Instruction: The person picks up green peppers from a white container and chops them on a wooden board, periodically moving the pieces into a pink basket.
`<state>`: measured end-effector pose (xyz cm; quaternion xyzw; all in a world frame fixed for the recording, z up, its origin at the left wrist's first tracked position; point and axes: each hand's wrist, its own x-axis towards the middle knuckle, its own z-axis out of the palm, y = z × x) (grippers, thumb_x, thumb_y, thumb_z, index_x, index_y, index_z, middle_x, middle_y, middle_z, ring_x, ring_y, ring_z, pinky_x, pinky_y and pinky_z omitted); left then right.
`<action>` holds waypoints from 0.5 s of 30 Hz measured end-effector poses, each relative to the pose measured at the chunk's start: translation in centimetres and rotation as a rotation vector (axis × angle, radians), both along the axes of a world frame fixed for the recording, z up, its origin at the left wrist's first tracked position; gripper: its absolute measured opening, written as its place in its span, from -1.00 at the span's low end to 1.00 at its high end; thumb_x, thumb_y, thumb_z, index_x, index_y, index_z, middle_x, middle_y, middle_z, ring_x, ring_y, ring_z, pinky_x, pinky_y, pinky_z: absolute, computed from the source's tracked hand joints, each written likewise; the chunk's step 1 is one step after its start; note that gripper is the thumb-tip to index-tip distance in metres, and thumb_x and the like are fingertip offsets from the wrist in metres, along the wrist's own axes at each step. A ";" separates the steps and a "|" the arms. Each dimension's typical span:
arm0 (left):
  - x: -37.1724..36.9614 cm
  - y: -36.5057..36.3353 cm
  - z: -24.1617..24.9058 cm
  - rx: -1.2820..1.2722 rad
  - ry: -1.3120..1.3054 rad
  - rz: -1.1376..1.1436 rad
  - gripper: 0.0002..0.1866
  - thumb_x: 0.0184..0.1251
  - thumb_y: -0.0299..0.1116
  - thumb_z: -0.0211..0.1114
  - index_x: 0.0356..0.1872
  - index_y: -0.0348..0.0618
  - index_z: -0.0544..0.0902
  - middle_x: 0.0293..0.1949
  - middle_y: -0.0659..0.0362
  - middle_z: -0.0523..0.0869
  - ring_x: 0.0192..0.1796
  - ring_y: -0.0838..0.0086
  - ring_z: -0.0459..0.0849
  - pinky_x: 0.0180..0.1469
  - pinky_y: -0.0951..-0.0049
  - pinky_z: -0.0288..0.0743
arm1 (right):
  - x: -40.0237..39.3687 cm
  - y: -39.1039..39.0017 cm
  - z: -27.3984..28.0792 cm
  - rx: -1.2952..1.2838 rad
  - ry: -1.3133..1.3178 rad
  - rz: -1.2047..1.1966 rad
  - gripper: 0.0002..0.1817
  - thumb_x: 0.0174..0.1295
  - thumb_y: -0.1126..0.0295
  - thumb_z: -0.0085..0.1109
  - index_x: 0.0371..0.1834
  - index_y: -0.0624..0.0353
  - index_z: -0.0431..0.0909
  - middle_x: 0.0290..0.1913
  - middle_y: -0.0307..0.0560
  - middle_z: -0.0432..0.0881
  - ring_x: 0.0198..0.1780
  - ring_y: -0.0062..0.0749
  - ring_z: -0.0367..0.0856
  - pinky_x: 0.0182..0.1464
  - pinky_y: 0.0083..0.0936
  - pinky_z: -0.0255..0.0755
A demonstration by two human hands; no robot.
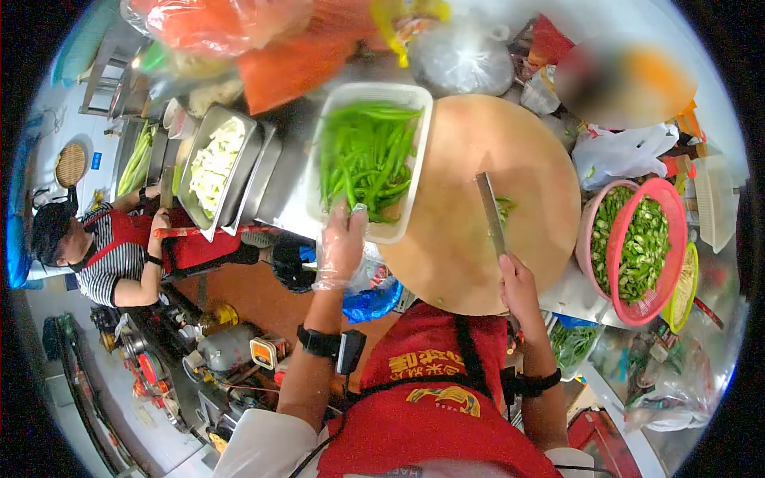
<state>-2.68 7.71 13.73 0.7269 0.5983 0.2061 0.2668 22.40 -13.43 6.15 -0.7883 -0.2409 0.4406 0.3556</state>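
My left hand (341,247), in a clear plastic glove, is at the near side of a white plastic basket (425,127). Its fingers are closed on some of the long green chili peppers (370,151) inside, and the fingertips are partly hidden. With my right hand (518,287) I grip the handle of a cleaver (490,211). The blade points away from me over the round wooden chopping board (446,255). A few small cut green pieces (504,209) lie beside the blade.
Right of the board, two pink baskets (649,190) hold sliced green peppers. Metal trays (253,179), one with pale chopped pieces, stand to the left. Plastic bags (462,60) line the back. A co-worker (119,247) in a red apron works at the far left.
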 end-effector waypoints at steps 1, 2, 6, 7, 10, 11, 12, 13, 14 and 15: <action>0.1 -0.1 -0.2 -0.003 -0.006 0.000 -0.56 0.32 -0.26 0.14 0.16 -0.26 0.43 -0.12 -0.11 0.64 -0.13 0.15 0.65 -0.07 0.28 0.47 | 0.1 0.0 0.2 -0.003 -0.006 0.000 -0.42 0.35 0.04 -0.08 0.18 0.35 0.41 -0.06 0.29 0.61 -0.03 -0.14 0.62 0.08 -0.40 0.41; 0.3 0.0 -0.3 -0.096 -0.190 0.037 -0.58 0.32 -0.27 0.12 0.12 -0.31 0.44 -0.18 -0.14 0.64 -0.16 0.12 0.63 -0.06 0.27 0.45 | 0.1 0.1 0.5 -0.027 0.025 -0.012 -0.42 0.34 0.03 -0.08 0.17 0.35 0.42 0.03 0.31 0.55 0.08 -0.12 0.56 0.16 -0.41 0.34; 1.4 -1.5 0.8 -0.224 -0.362 -0.015 -0.71 0.33 -0.34 0.10 -0.06 -0.34 0.51 -0.32 0.05 0.64 -0.28 0.38 0.57 -0.11 0.40 0.43 | 0.3 0.4 0.9 -0.098 0.071 -0.029 -0.42 0.33 0.01 -0.06 0.16 0.33 0.44 0.09 0.31 0.52 0.16 -0.06 0.51 0.23 -0.39 0.29; 2.4 -2.6 2.3 -0.345 -0.404 -0.103 -0.76 0.34 -0.34 0.09 -0.12 -0.32 0.53 -0.34 0.10 0.63 -0.31 0.44 0.56 -0.16 0.42 0.43 | 0.3 0.4 0.9 -0.109 0.054 -0.031 -0.42 0.33 0.01 -0.06 0.16 0.33 0.44 0.09 0.31 0.52 0.16 -0.06 0.51 0.23 -0.39 0.29; 5.5 -7.2 -1.5 -0.547 -0.582 -0.129 -0.80 0.37 -0.30 0.07 -0.20 -0.22 0.55 -0.46 0.25 0.56 -0.42 0.55 0.49 -0.31 0.48 0.41 | 0.2 1.0 2.5 -0.089 0.037 0.006 -0.43 0.33 -0.01 -0.04 0.15 0.28 0.46 -0.19 0.18 0.66 -0.14 -0.19 0.65 -0.06 -0.42 0.47; 6.4 -8.3 -3.5 -0.730 -0.714 -0.112 -0.78 0.38 -0.27 0.07 -0.16 -0.18 0.57 -0.50 0.29 0.52 -0.44 0.58 0.47 -0.32 0.53 0.40 | 0.0 1.5 4.1 -0.111 0.142 -0.023 -0.43 0.33 -0.02 -0.04 0.16 0.25 0.46 -0.37 0.03 0.60 -0.33 -0.34 0.59 -0.25 -0.47 0.43; 7.5 -9.0 -4.1 -0.735 -0.733 -0.110 -0.78 0.38 -0.27 0.07 -0.16 -0.18 0.57 -0.50 0.29 0.52 -0.44 0.58 0.47 -0.32 0.53 0.40 | -0.3 1.9 5.0 -0.129 0.250 -0.049 -0.43 0.33 -0.03 -0.03 0.17 0.22 0.46 -0.55 -0.12 0.55 -0.52 -0.49 0.53 -0.44 -0.53 0.40; 8.4 -9.6 -4.6 -0.902 -0.633 -0.083 -0.79 0.37 -0.26 0.06 -0.24 -0.20 0.54 -0.50 0.26 0.53 -0.47 0.58 0.45 -0.39 0.51 0.38 | -0.7 2.1 5.0 -0.136 0.237 -0.044 -0.43 0.33 -0.03 -0.03 0.17 0.22 0.46 -0.55 -0.12 0.55 -0.52 -0.49 0.53 -0.44 -0.53 0.40; 8.9 -10.0 -5.0 -1.064 -0.525 -0.056 -0.78 0.36 -0.25 0.06 -0.31 -0.21 0.52 -0.50 0.24 0.55 -0.49 0.58 0.42 -0.46 0.50 0.36 | -1.0 2.2 4.8 -0.074 0.245 -0.059 -0.44 0.33 -0.02 -0.03 0.19 0.20 0.44 -0.61 -0.22 0.45 -0.60 -0.58 0.41 -0.53 -0.57 0.30; 9.0 -10.3 -5.4 -1.067 -0.533 -0.050 -0.78 0.36 -0.25 0.06 -0.31 -0.21 0.52 -0.50 0.24 0.55 -0.49 0.58 0.42 -0.46 0.50 0.36 | -1.3 2.3 4.5 -0.012 0.257 -0.074 -0.44 0.33 -0.02 -0.03 0.21 0.18 0.43 -0.68 -0.31 0.34 -0.69 -0.68 0.29 -0.63 -0.61 0.19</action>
